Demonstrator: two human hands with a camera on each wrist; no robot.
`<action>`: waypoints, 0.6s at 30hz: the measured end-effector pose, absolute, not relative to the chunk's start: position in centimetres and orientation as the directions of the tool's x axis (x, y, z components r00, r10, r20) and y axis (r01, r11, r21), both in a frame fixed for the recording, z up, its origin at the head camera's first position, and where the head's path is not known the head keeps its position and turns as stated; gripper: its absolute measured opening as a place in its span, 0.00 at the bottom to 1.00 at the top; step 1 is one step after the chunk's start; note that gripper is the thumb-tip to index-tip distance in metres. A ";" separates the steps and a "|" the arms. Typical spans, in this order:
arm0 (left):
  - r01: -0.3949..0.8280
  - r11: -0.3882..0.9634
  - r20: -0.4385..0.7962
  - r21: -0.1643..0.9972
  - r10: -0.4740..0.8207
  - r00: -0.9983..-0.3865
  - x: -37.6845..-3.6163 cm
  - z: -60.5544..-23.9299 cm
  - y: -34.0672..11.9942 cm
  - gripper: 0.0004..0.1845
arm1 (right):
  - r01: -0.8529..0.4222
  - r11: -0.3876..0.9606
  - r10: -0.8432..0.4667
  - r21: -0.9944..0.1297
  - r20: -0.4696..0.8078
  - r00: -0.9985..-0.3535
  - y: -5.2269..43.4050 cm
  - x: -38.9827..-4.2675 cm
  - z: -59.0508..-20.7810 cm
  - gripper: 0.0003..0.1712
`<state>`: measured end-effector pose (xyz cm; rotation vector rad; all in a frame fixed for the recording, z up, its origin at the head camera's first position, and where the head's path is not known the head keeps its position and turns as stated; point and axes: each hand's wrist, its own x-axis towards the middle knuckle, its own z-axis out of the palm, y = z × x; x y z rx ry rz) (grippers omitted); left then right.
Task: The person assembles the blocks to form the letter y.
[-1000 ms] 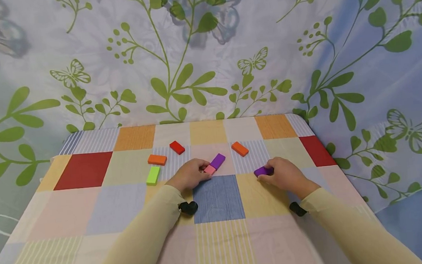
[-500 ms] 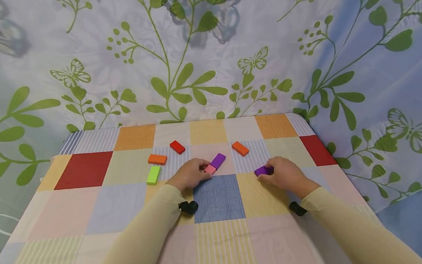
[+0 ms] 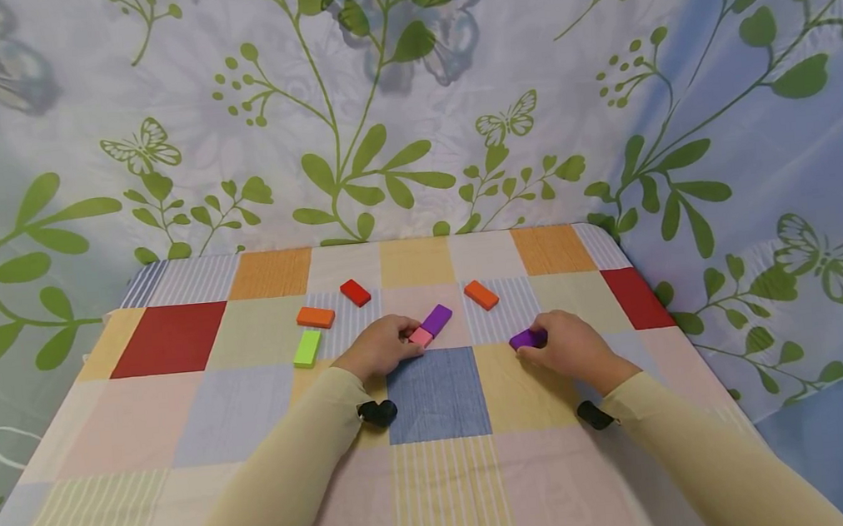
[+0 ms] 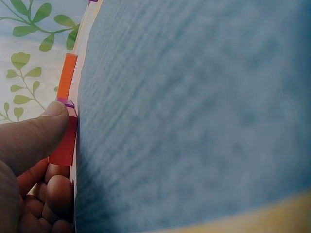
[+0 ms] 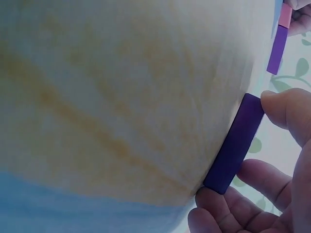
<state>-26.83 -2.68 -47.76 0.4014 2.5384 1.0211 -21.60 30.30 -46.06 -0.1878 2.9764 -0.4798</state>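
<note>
My left hand point(image 3: 376, 346) pinches a pink block point(image 3: 421, 338) at the middle of the table; the thumb lies along it in the left wrist view. End to end with the pink block lies a purple block point(image 3: 438, 319), pointing away to the right. To the right, my right hand point(image 3: 574, 350) holds a second purple block point(image 3: 525, 339). The right wrist view shows this dark purple block point(image 5: 234, 144) with the thumb at one end and fingers at the other. In the head view, part of it is hidden behind the right hand.
Left of the hands lie a green block point(image 3: 307, 349), an orange block point(image 3: 316, 317) and a red block point(image 3: 355, 293). Another orange block point(image 3: 481, 295) lies behind, between the hands. A patchwork cloth point(image 3: 436, 395) covers the table, and a leaf-patterned curtain point(image 3: 391, 90) hangs behind it.
</note>
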 end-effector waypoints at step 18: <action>0.110 0.701 -0.240 0.705 0.381 -0.893 -26.9 -47.8 -2.6 0.26 | -0.195 0.911 -0.211 -0.364 -0.005 -0.977 28.9 -22.6 -46.0 0.23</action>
